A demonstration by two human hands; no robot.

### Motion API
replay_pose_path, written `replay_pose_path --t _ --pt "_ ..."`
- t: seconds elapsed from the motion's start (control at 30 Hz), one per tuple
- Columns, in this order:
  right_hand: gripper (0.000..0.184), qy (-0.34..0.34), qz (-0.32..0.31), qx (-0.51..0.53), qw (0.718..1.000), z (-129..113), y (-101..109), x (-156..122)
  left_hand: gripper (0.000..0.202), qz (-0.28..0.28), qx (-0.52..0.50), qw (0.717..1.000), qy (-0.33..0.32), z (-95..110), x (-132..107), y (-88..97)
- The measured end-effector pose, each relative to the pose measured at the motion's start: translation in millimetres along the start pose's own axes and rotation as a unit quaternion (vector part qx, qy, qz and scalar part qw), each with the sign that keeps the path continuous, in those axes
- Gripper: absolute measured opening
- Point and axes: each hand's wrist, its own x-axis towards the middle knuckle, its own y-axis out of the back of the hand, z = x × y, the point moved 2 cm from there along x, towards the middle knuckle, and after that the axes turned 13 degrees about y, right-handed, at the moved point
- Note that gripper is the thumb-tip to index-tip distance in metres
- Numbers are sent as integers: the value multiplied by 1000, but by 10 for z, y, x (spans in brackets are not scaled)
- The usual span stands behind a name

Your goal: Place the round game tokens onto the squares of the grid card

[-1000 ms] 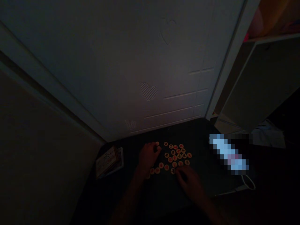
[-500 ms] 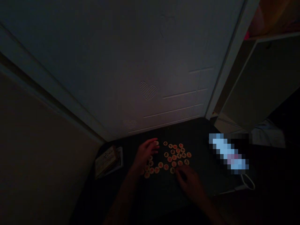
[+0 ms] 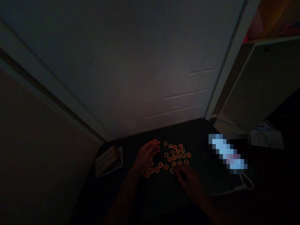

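Several small round pale discs (image 3: pixel 174 154) with red and dark marks lie spread on a dark surface in very dim light. My left hand (image 3: pixel 146 153) rests at the left side of the group, fingers stretched toward a disc (image 3: pixel 154 144) at its tips, more discs under its heel. My right hand (image 3: pixel 189 181) lies low at the near edge of the group, fingers curled down beside a disc (image 3: pixel 172 170). Whether either hand grips a disc is too dark to tell.
A small box or card pack (image 3: pixel 108 160) lies to the left. A blurred bright object (image 3: pixel 227 153) and a white cable (image 3: pixel 243 184) sit at the right. A pale door with heart shapes (image 3: pixel 148 91) stands behind, a cabinet (image 3: pixel 257 81) at the right.
My left hand opened from a curled pose and shifted slightly left, uncovering more discs below it. My right hand barely moved.
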Motion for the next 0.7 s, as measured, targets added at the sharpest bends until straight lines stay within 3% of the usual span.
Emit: replay_pose_path --t 0.33,0.6,0.7 --pt "20 -15 -4 12 1000 -11 3 5 41 -5 20 998 -54 43 -13 -3" --pt "20 -8 8 13 1000 6 -8 -4 46 38 73 995 -58 51 -53 -94" --pt "19 -12 12 15 1000 -1 -7 -2 51 21 87 994 -67 64 -45 -92"
